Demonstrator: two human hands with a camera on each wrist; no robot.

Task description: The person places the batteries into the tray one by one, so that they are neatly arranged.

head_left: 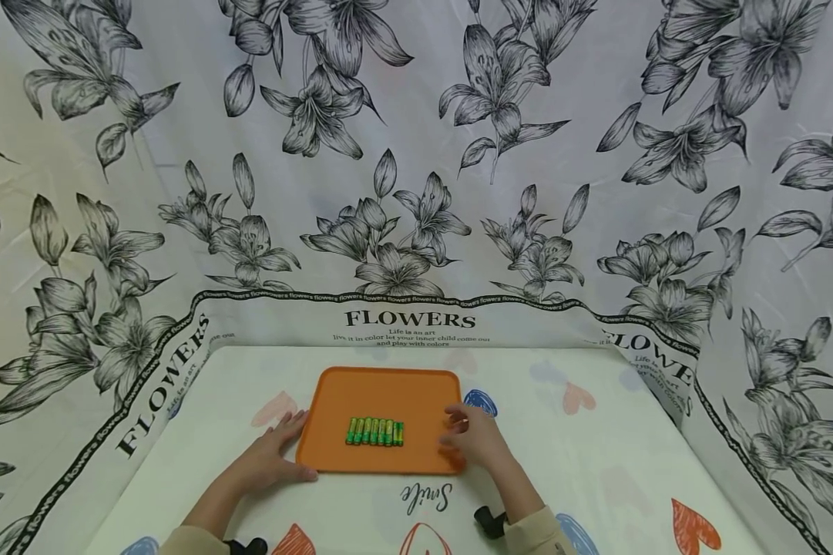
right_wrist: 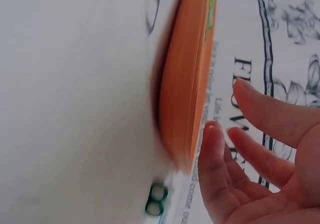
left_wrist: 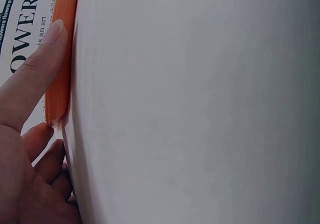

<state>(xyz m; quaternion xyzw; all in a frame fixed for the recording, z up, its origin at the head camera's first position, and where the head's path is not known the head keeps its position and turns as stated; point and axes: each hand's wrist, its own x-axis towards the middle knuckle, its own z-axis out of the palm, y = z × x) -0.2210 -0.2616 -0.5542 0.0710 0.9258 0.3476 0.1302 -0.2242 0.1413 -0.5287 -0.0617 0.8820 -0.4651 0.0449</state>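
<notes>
Several green-and-yellow batteries lie side by side in a row on an orange tray. My left hand rests against the tray's front left corner, thumb along the front wall and fingers at the left side. In the left wrist view the thumb lies nearly straight on the orange wall. Over the tray's right edge is my right hand, its fingers loosely bent and holding nothing. The right wrist view shows the same hand with thumb and fingers apart, above the tray's rim.
Close to the tray's right corner, two green-rimmed round shapes sit side by side, blurred. A white tablecloth printed with hearts and "Smile" covers the table. Flower-printed curtain cloth hangs at the back and both sides.
</notes>
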